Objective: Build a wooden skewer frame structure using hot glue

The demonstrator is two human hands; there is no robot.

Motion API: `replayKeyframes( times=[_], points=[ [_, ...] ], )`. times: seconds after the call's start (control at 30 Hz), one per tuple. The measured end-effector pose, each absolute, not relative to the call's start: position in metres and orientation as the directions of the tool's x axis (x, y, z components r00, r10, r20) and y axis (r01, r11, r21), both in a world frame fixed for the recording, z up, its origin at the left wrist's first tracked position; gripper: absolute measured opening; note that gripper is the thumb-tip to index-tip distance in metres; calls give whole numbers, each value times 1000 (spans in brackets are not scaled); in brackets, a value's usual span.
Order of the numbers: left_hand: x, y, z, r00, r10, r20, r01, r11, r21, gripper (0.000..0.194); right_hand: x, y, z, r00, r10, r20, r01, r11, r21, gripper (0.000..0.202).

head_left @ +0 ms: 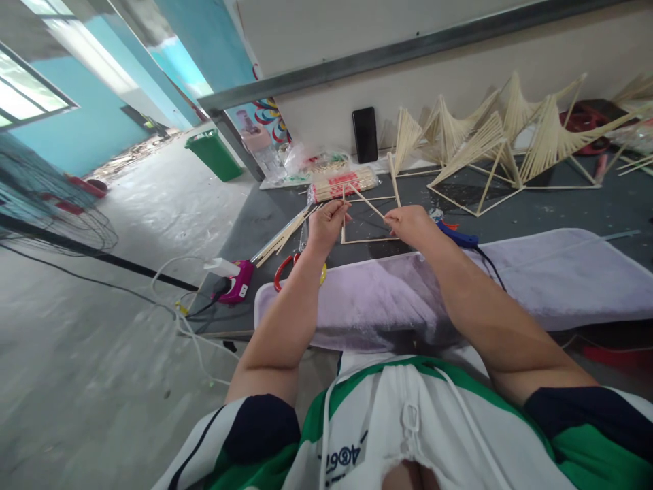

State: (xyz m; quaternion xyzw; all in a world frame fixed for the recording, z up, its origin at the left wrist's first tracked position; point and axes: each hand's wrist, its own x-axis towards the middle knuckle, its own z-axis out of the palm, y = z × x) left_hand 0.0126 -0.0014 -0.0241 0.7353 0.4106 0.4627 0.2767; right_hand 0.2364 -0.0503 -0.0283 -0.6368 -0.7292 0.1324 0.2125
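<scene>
My right hand [408, 224] is closed on the lower end of a slim wooden stick [368, 202], which slants up to the left. Facing it, my left hand [327, 226] pinches its fingertips together at an upright-looking stick at the left corner of a stick frame [370, 240]. The frame lies on the dark table, and another stick [394, 180] rises at its right side. Just right of my right hand lies a blue glue gun [458, 236]. Red-and-yellow-handled scissors [283, 272] are partly hidden behind my left forearm.
Loose sticks [286, 237] and a wrapped stick bundle [344, 184] lie left and behind. Fan-shaped stick models [459, 136] stand at the back right, near a phone [364, 135]. A lilac cloth [367, 292] covers the front edge. A magenta power socket [239, 282] sits at the left corner.
</scene>
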Motion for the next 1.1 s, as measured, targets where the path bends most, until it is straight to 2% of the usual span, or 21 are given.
replayKeyframes(
  times=[0.23, 1.1],
  points=[
    [13, -2, -24, 240, 859, 453, 345, -512, 787, 23, 233, -51, -27, -116, 983, 145, 895, 167, -413, 35],
    [16, -3, -23, 245, 858, 452, 356, -513, 781, 23, 237, -50, -28, -97, 987, 131, 867, 149, -476, 34]
  ],
)
